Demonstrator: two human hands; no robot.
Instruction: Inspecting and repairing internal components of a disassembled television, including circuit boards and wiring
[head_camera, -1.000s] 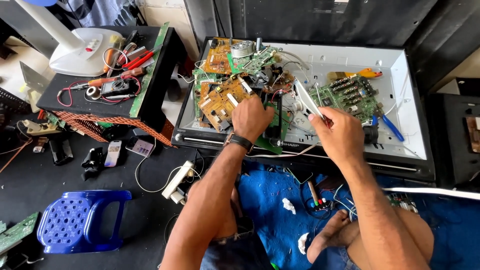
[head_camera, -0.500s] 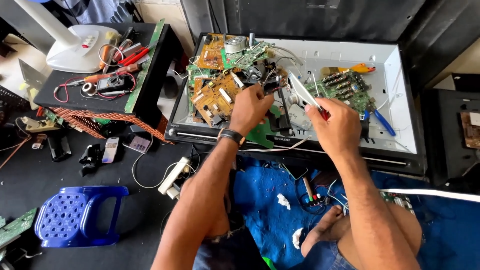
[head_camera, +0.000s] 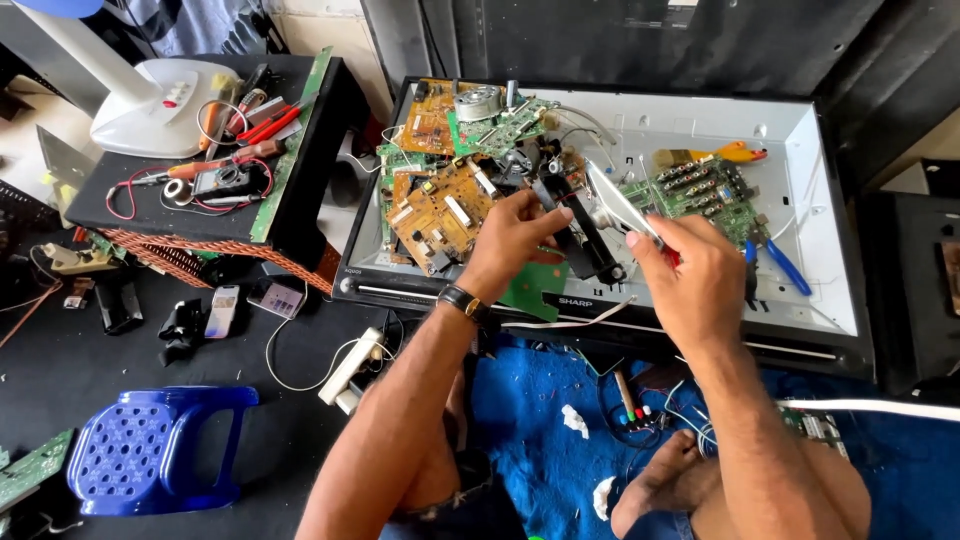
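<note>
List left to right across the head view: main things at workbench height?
White fan base → brown circuit board → left hand → right hand, gripping a flat silver-bladed tool → blue-handled pliers.

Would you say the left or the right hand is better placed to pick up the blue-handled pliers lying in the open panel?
Probably the right hand: the blue-handled pliers lie just beside it, though it already holds a flat white strip. The left hand sits farther off, on the black part.

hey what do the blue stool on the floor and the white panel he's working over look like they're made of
The blue stool looks like moulded plastic: one even colour, a slight sheen, a perforated seat. The white panel looks like thin painted sheet metal, smooth and matte with pressed ribs and small holes, though a plastic liner can't be ruled out. The strip in the right hand is pale and flat, probably a ribbon cable.
</note>
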